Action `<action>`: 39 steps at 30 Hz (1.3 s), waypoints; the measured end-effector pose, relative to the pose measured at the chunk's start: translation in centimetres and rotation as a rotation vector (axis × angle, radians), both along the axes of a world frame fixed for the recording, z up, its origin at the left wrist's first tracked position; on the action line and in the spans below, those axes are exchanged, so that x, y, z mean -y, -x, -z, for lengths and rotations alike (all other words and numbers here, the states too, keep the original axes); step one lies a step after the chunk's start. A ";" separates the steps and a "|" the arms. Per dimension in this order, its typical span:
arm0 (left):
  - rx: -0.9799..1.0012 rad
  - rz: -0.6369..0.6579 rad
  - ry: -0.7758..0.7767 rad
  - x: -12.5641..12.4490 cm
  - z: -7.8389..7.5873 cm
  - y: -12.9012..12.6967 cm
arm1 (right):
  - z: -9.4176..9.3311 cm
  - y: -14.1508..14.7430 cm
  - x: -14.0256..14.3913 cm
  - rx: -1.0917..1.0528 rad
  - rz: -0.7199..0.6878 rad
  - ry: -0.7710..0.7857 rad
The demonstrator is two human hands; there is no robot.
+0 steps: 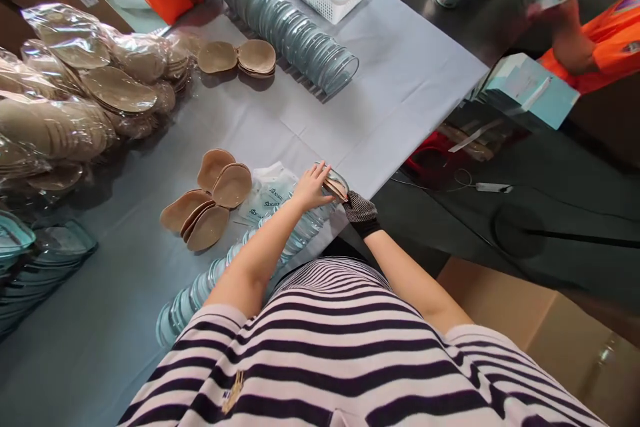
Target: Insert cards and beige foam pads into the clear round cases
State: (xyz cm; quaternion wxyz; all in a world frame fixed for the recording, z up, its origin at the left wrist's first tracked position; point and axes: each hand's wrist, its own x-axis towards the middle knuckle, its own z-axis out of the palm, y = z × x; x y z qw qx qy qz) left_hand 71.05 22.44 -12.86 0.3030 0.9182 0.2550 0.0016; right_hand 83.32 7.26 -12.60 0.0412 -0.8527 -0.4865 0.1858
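While the left hand (311, 188) lies flat, fingers together, on the tan pad (334, 188) and the gloved right hand (360, 210) pinches it, the near row of clear trays (240, 260) may roll off the surface (400, 80).

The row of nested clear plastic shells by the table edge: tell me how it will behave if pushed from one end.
The row of clear shells lies on its side, nested loosely, so it would probably bend or fan apart rather than slide as one piece. The shells look thin and see-through, so likely light and springy. Lying at the table edge, some might slip off.
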 end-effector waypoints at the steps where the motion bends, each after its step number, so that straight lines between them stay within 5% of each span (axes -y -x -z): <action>1: -0.016 0.009 -0.011 0.0 0.0 0.0 | 0.3 0.1 -0.5 -0.007 -0.002 0.014; 9: -0.009 0.038 -0.065 0.1 0.3 0.3 | 1.4 -0.7 -1.6 -0.154 0.103 0.075; 17: 0.163 0.019 -0.109 0.4 0.4 0.4 | 3.7 -0.7 -0.7 -0.768 0.458 -0.058; 19: 0.166 0.028 -0.134 0.5 0.3 0.3 | 3.4 -0.8 -0.5 -0.818 0.398 0.023; 22: 0.146 0.027 -0.170 0.5 0.0 0.3 | 2.0 -0.9 -0.2 -0.602 0.197 0.088; 25: 0.120 0.104 -0.207 0.3 -0.4 0.3 | 0.2 -0.8 -0.3 -0.297 0.093 -0.033; 28: 0.113 0.155 -0.248 0.2 -1.0 0.2 | -0.6 -0.9 -0.7 -0.282 0.039 -0.092; 34: 0.089 0.204 -0.212 -0.8 -1.0 0.1 | 1.1 -1.9 -0.2 -0.770 0.121 0.095; 39: 0.213 0.220 -0.230 -0.9 0.2 0.4 | 1.8 -0.9 0.7 -1.112 0.332 0.025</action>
